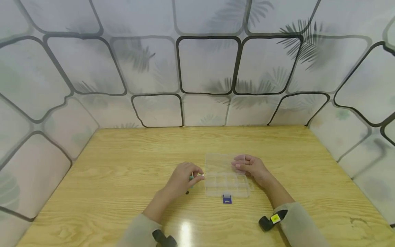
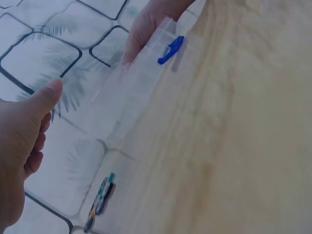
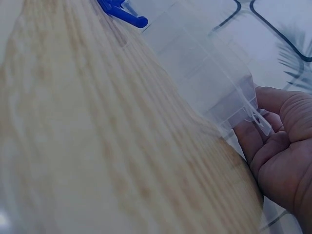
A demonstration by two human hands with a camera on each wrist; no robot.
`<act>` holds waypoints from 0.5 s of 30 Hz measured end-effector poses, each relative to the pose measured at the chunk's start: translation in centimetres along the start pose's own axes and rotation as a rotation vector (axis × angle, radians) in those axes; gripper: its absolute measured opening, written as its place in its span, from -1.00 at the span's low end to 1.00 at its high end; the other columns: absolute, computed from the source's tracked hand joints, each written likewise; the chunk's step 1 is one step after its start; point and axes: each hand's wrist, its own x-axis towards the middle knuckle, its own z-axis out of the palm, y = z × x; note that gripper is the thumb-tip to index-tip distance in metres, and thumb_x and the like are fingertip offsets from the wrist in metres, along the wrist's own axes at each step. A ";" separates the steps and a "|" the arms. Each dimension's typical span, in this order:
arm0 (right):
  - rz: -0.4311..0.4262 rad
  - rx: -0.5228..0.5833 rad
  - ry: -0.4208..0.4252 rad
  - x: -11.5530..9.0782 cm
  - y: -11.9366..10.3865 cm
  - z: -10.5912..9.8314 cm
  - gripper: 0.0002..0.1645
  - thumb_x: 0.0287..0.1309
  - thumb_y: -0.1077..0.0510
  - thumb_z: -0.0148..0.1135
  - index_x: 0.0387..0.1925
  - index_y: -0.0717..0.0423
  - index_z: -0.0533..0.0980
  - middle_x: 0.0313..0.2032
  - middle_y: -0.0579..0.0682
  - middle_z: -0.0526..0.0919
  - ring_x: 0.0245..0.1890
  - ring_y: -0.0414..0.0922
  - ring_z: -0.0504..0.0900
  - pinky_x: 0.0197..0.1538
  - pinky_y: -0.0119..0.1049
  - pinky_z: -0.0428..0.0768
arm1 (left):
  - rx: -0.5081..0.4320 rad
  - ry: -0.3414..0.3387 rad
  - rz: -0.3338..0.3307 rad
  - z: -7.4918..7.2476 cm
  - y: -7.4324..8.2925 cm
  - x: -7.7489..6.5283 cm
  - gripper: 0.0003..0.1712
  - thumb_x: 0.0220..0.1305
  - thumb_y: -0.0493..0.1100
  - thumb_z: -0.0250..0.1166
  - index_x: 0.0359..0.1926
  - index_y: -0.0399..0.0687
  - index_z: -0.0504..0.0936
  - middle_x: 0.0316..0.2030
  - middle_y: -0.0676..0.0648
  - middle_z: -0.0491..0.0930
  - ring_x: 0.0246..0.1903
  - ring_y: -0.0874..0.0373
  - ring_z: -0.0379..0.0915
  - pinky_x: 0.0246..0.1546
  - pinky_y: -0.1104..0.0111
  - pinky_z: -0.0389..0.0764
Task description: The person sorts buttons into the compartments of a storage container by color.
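A clear plastic compartment box [image 1: 216,190] lies on the table with its clear lid [image 1: 217,163] raised at the back. A blue latch [image 1: 227,199] is on its front side. My right hand [image 1: 254,168] grips the lid at its right edge, some fingers showing through the plastic; in the right wrist view the thumb lies along the edge. Just left of the box is my left hand [image 1: 184,176], thumb and index fingertips close together, with no held thing showing. Below it lies a small string of teal, dark and light pieces [image 2: 100,201], mostly hidden in the head view.
The wooden table [image 1: 123,161] extends around the box on all sides. Patterned white panels [image 1: 203,65] stand behind the table and at its left and right. Each forearm wears a small black device [image 1: 271,220] over the sleeve.
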 end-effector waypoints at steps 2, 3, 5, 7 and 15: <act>0.002 0.010 -0.003 0.0 -0.1 0.0 -0.43 0.14 0.29 0.27 0.13 0.41 0.29 -0.18 -0.08 0.70 -0.14 -0.20 0.68 -0.09 -0.35 0.61 | -0.016 -0.006 -0.022 0.2 0.2 0.5 -0.80 0.06 -0.12 0.40 -0.31 -0.06 0.60 -0.53 0.12 0.43 -0.47 0.28 0.28 -0.33 0.42 0.38; 0.003 0.016 -0.002 0.0 -0.1 0.0 -0.45 0.14 0.29 0.27 0.12 0.40 0.30 -0.19 -0.08 0.71 -0.14 -0.20 0.68 -0.09 -0.35 0.61 | -0.021 -0.009 -0.030 0.4 0.3 0.7 -0.81 0.07 -0.11 0.39 -0.31 -0.06 0.60 -0.53 0.12 0.43 -0.47 0.27 0.27 -0.34 0.43 0.37; 0.007 0.025 0.001 0.0 -0.2 -0.1 -0.47 0.14 0.30 0.27 0.10 0.39 0.30 -0.20 -0.09 0.71 -0.15 -0.20 0.68 -0.10 -0.36 0.61 | -0.031 -0.013 -0.037 0.8 0.4 1.3 -0.82 0.09 -0.11 0.38 -0.30 -0.05 0.61 -0.53 0.13 0.44 -0.46 0.28 0.28 -0.34 0.45 0.37; 0.003 0.024 0.005 0.0 -0.2 -0.1 -0.46 0.14 0.30 0.27 0.10 0.39 0.30 -0.21 -0.10 0.71 -0.16 -0.21 0.68 -0.11 -0.37 0.61 | -0.046 -0.013 -0.034 1.2 0.5 1.9 -0.83 0.10 -0.11 0.37 -0.30 -0.05 0.61 -0.53 0.12 0.45 -0.45 0.27 0.29 -0.34 0.46 0.38; -0.006 0.004 0.002 0.1 -0.2 0.0 -0.39 0.16 0.27 0.26 0.16 0.44 0.26 -0.19 -0.10 0.70 -0.14 -0.22 0.68 -0.10 -0.38 0.61 | -0.082 -0.043 -0.034 2.7 1.6 4.3 -0.83 0.13 -0.09 0.35 -0.31 -0.07 0.62 -0.54 0.11 0.48 -0.46 0.25 0.34 -0.33 0.45 0.40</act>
